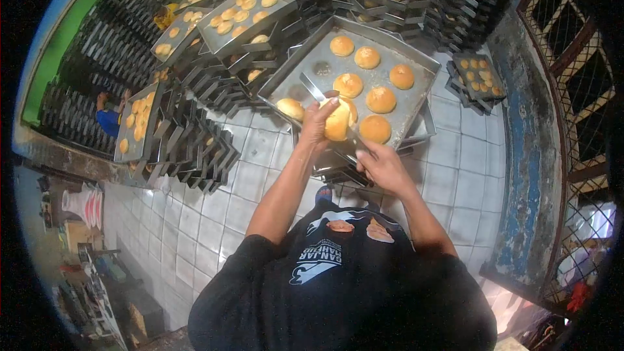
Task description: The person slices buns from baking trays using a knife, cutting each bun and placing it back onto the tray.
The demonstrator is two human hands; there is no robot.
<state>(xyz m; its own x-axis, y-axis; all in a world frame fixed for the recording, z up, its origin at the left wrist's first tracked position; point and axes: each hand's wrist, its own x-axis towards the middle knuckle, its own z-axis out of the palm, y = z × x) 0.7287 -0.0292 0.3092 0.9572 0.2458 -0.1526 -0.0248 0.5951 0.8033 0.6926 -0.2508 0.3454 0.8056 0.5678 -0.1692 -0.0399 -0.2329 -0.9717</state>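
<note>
My left hand point(316, 127) is closed around a golden bun point(338, 123), held over the near edge of a square metal baking tray point(416, 114). A flat metal blade point(312, 86) sticks out past the fingers of this hand; whether they grip it I cannot tell. Closed below and to the right, my right hand point(383, 168) grips a thin metal tool, perhaps a knife point(354, 136), whose tip meets the bun's side. Several round buns, one of them a browned bun point(380, 99), rest apart on the tray. Part of another bun point(290, 108) shows by its left corner.
Stacked trays of buns point(247, 16) crowd the far side, with another stack point(140, 123) at the left. A low stack point(479, 77) stands by the right wall. White floor tiles point(201, 214) lie around my feet. At far left, a person's blue sleeve point(108, 121) shows.
</note>
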